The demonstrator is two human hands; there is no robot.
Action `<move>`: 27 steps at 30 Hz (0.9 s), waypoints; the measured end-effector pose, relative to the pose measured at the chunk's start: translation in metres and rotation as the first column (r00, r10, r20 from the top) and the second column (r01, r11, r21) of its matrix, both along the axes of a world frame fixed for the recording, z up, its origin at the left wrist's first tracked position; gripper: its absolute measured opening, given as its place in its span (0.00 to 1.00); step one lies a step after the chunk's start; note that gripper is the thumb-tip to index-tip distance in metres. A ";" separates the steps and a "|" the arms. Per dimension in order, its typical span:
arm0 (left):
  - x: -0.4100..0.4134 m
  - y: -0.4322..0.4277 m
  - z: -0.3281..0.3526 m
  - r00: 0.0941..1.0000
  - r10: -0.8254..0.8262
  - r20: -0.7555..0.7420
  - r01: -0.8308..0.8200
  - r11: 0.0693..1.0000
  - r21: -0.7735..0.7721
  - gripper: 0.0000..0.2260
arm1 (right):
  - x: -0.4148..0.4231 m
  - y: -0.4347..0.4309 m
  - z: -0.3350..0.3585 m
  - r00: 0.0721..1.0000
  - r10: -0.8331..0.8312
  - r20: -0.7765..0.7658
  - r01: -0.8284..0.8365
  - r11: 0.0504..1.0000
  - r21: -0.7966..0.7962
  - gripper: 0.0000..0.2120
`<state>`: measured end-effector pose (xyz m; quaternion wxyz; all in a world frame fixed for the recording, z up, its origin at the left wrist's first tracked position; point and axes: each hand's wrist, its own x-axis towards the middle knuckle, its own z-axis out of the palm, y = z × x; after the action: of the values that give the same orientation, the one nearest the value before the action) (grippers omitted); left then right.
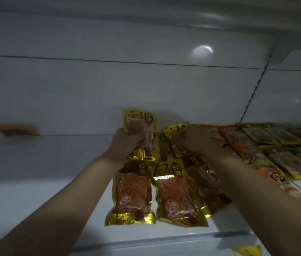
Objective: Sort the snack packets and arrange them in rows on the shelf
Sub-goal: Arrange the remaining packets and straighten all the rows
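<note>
The biggest risk is a slide. The raised packet (pixel 140 122) stands on its lower end at the centre of the frame, above a loose heap of shiny gold packets, and foil on foil gives little hold. If it is let go without support it could tip forward onto the flat packets (pixel 133 193) at lower centre and knock their two rows crooked. A sweep of either forearm, both low over the shelf (pixel 35 200), could also drag those packets toward the front lip. On the right, the orange packets (pixel 238 143) lie just beside the gold ones, so a careless push could mix the kinds.

Both arms reach in from the bottom of the frame, converging at the centre. The left hand (pixel 125 143) has a closed grip, fingers curled round the lower half of the raised packet, holding it near upright against the back wall. The right hand (pixel 199 139) lies palm down on a second packet (pixel 175 131) just right of the first; blur hides whether it pinches or merely presses, so I cannot tell its grip.
</note>
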<state>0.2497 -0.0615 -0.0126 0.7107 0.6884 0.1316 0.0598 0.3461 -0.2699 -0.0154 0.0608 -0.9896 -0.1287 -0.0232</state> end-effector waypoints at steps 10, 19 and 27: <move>0.006 -0.033 0.011 0.995 0.101 0.014 -0.102 0.994 0.027 0.16 | -0.006 0.002 0.032 0.984 0.180 -0.002 -0.148 0.814 0.562 0.26; 0.005 -0.028 0.017 0.986 0.160 -0.034 -0.162 0.984 -0.075 0.12 | 0.001 0.031 0.032 0.975 0.206 -0.089 -0.042 0.558 0.829 0.21; -0.008 0.018 0.001 0.963 0.269 -0.019 -0.268 0.962 0.046 0.06 | 0.012 0.031 0.000 0.997 0.081 0.004 -0.069 0.824 0.562 0.13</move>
<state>0.2422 -0.0435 -0.0114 0.6792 0.6802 0.2312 0.1499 0.3582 -0.2387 -0.0152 0.3511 -0.9223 -0.1544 -0.0475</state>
